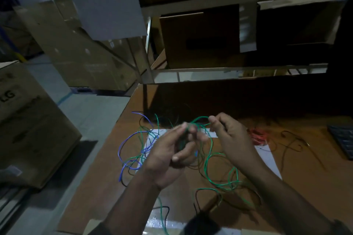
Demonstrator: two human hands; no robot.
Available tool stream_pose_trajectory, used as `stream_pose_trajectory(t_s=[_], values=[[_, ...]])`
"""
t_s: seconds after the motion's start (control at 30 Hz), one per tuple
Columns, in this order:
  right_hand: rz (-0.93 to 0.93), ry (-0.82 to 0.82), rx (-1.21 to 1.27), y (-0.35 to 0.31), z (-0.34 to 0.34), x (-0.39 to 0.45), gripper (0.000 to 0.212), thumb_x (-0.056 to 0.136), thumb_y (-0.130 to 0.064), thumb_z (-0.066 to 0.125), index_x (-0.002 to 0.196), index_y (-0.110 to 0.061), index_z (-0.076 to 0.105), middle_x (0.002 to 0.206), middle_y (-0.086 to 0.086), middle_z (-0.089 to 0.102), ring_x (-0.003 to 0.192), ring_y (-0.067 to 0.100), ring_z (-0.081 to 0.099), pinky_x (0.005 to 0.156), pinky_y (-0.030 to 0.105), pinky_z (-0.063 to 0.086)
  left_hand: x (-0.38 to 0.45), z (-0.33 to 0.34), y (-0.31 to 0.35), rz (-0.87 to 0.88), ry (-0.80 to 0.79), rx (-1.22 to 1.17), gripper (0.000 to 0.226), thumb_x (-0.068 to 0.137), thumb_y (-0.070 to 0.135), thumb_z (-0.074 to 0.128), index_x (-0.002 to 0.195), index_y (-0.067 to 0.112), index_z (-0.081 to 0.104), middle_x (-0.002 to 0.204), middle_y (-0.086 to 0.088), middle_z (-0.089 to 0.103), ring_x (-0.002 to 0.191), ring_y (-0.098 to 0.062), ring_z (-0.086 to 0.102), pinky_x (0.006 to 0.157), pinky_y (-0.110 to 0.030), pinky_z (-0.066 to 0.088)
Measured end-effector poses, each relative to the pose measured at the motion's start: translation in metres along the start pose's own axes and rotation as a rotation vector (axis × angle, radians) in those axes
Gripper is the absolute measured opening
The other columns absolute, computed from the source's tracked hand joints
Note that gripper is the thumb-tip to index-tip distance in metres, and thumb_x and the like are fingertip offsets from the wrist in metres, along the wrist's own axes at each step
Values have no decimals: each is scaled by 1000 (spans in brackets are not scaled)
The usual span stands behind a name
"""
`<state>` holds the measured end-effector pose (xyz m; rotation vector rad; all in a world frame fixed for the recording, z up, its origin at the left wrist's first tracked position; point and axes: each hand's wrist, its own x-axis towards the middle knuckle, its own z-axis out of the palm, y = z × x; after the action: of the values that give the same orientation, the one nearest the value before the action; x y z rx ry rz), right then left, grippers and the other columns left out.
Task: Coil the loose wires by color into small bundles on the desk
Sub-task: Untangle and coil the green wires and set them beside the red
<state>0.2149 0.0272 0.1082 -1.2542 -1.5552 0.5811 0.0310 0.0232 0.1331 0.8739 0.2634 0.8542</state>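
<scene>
Over the middle of the brown desk point(118, 192), my left hand point(172, 150) grips a small coil of green wire point(210, 160), fingers curled round it. My right hand point(231, 135) pinches the same green wire a little above and to the right, with a short loop arching between the two hands. The rest of the green wire trails in loose loops down to the desk near me. A blue wire point(124, 145) lies tangled with green and black strands left of my left hand. A red-orange bundle point(259, 136) sits just right of my right hand. Loose black wires point(290, 143) spread further right.
A white sheet of paper point(269, 160) lies under the wires. A dark keyboard point(343, 139) sits at the desk's right edge. Shelves with cardboard boxes point(200, 40) stand behind the desk. Big cartons point(28, 126) are stacked on the floor at left.
</scene>
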Motion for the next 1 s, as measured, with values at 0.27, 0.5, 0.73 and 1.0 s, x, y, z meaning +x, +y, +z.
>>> stream_pose_trajectory(t_s=[0.27, 0.5, 0.73, 1.0], values=[[168, -356, 44, 7, 48, -51, 40, 100, -52, 35, 86, -20, 53, 68, -11, 52, 57, 5, 57, 63, 35, 50, 14, -13, 56, 299, 26, -54, 37, 109, 24, 30, 88, 18, 60, 157, -26, 42, 151, -35, 36, 128, -51, 12], [-155, -451, -277, -21, 37, -48, 45, 103, -59, 30, 102, -26, 61, 83, -34, 57, 76, -12, 54, 68, 15, 40, 24, -46, 55, 398, 327, 543, 34, 112, 22, 30, 88, 13, 53, 155, -8, 50, 145, -20, 46, 125, -48, 28], [-245, -41, -205, -58, 17, 1, 33, 102, -50, 49, 82, -25, 58, 76, -15, 65, 71, -1, 62, 62, 24, 46, 14, -35, 24, 180, 251, 841, 30, 112, 26, 35, 88, 18, 51, 68, 11, 63, 51, -8, 41, 46, -20, 33], [-49, 117, -72, -23, 17, 31, 49, 97, -54, 52, 70, -13, 49, 60, 7, 45, 55, 8, 39, 53, 34, 35, 9, -37, 29, -51, 23, 48, 32, 106, 24, 42, 94, 9, 67, 52, 9, 36, 44, -4, 20, 42, -18, 21]])
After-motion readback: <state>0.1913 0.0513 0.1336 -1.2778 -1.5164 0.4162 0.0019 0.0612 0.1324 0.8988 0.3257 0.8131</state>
